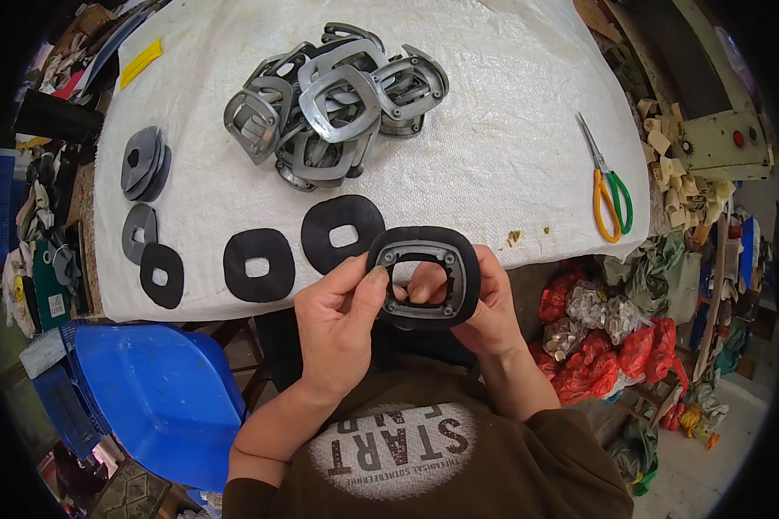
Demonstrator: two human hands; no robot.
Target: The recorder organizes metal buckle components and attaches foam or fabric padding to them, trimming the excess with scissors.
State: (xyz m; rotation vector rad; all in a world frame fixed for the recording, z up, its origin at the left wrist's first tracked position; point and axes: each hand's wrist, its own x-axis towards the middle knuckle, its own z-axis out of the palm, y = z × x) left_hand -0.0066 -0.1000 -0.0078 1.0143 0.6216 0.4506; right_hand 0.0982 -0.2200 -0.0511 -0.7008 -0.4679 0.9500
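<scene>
Between both hands, above the table's near edge, I hold a rounded-square metal frame point(455, 304) with black fabric round its rim. My left hand point(342, 316) grips its left side, the thumb on the inner face. My right hand point(492, 303) holds the right side, with fingertips showing through the opening. Just behind lies a black fabric ring point(318, 227) with a square hole, and a second black ring point(239, 277) is to its left. A pile of bare grey metal frames point(341, 104) sits farther back.
White woven sheeting point(511, 156) covers the table. At the left are a stack of grey pads point(138, 164), a single grey pad point(132, 233) and a small black ring point(171, 275). Scissors point(606, 186) lie at right. A blue bin point(160, 389) and red bags point(593, 368) flank me.
</scene>
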